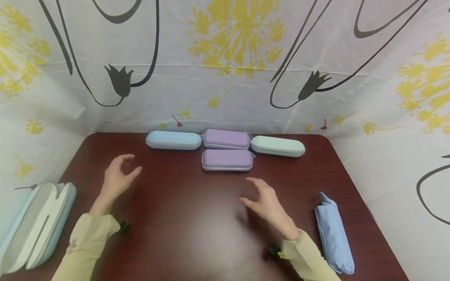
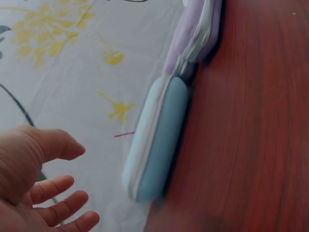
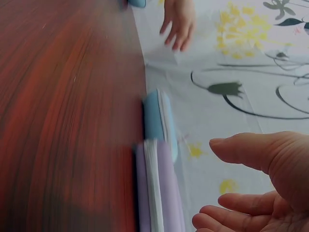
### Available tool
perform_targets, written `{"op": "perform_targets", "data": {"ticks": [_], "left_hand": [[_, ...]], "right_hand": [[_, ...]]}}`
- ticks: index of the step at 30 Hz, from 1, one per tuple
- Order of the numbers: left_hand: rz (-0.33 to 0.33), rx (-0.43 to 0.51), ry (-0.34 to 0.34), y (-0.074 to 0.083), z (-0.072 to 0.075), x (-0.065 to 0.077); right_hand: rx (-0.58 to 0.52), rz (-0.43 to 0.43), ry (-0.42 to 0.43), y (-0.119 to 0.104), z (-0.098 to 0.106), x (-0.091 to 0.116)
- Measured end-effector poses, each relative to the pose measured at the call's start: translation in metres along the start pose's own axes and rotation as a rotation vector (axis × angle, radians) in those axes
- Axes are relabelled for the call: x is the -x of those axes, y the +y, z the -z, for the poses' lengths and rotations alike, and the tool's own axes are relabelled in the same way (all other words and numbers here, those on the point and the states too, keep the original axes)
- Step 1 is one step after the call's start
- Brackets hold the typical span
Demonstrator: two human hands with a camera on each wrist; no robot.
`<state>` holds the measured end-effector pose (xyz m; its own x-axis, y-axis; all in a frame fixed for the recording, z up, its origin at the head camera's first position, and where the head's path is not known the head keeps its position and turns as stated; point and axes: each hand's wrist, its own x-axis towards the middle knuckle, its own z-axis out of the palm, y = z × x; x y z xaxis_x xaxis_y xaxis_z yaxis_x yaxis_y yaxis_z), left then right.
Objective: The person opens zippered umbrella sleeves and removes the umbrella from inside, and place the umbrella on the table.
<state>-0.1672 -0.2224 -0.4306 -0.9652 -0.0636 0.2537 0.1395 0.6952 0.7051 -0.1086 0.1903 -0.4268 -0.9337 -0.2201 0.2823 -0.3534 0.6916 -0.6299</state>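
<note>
flowered sheeting [image 1: 168, 47] backs a glossy dark-red table [image 1: 168, 210] bearing purple cases [image 1: 227, 159].

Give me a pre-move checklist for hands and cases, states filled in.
1. Left hand free: ok, holds nothing, thumb and fingers apart.
2. Right hand free: ok, holds nothing.
3. Blue case and mint case closed: ok.
4. Closed cases all in one row: not ok, front purple case lies ahead of back purple case.
5. Open case at far left shut: not ok.
6. Contents of the closed cases: cannot tell.
</note>
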Motion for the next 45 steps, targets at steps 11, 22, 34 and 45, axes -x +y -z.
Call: {"op": "perform_targets", "data": {"ticks": [11, 22, 34, 45], "left_hand": [[0.088, 0.266, -0.017, -0.003, -0.042, -0.048], [-0.019, 0.215, 0.046, -0.005, -0.065, -0.088], [-0.064, 0.061, -0.059, -0.012, -0.07, -0.111], [-0.059, -0.121, -0.15, -0.013, -0.065, -0.117]], "right_hand": [[-0.088, 0.086, -0.016, -0.02, -0.038, -0.03], [-0.08, 0.112, -0.017, -0.035, -0.067, -0.064], [-0.056, 0.051, -0.041, -0.055, -0.093, -0.095], [-0.037, 0.007, -0.033, -0.058, -0.104, -0.127]]}}
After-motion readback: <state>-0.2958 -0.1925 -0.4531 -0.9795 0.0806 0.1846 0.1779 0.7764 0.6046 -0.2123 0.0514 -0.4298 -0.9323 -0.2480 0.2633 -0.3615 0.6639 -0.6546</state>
